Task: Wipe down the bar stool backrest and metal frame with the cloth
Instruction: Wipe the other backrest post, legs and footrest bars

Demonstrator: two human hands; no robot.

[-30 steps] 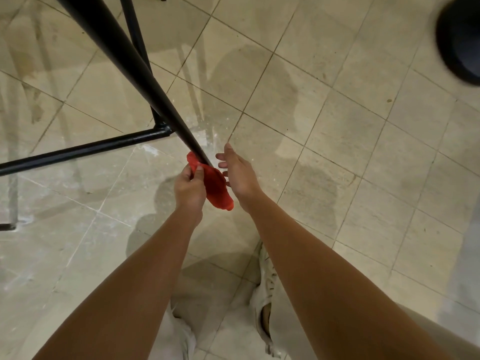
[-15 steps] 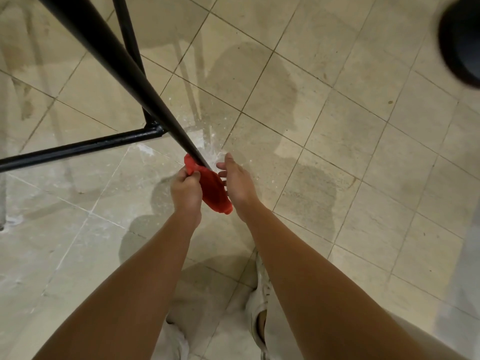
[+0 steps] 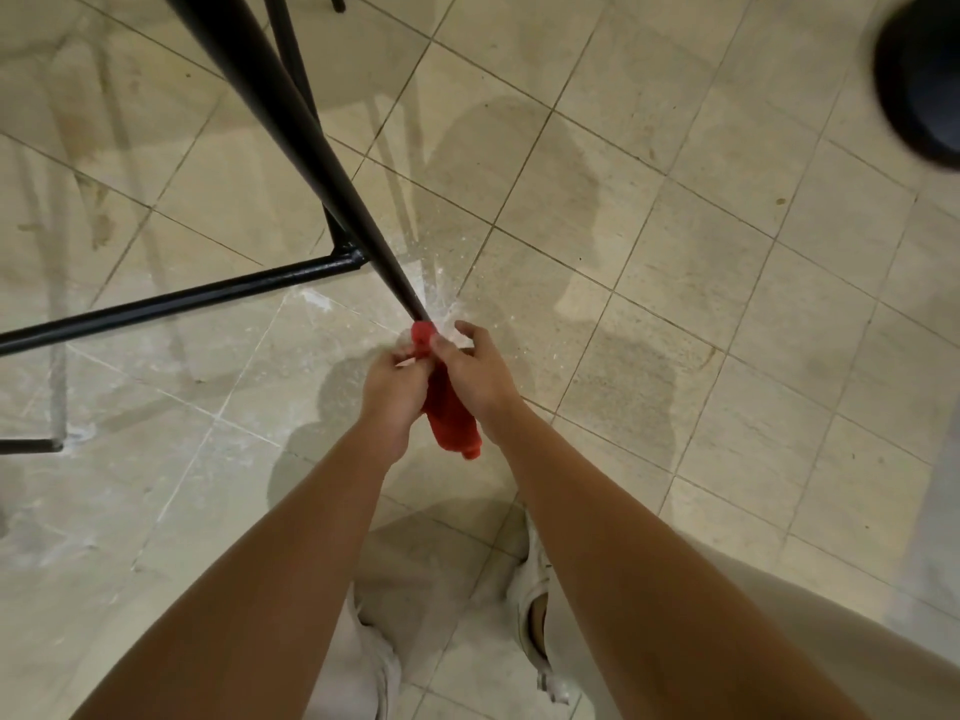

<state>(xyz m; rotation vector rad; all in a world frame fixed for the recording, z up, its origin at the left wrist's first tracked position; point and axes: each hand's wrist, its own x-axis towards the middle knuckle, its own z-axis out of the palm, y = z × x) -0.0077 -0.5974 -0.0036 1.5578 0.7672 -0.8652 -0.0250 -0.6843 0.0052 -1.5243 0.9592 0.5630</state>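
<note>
Both hands are meeting at the lower end of the black metal stool leg [image 3: 291, 122], which is slanting down from the far left toward the near centre. The left hand [image 3: 392, 394] is curling closed around the red cloth [image 3: 449, 415], its fingers folded over the fabric. The right hand [image 3: 480, 376] is pinching the same cloth from the right, thumb pressing near the top while the other fingers are bending loosely outward. The cloth is wrapping the leg's tip and is hanging down between the two wrists. A black horizontal crossbar [image 3: 171, 304] is joining the leg on the left. The beige tiled floor [image 3: 675, 304] is lying beneath, showing whitish smears near the leg's foot.
</note>
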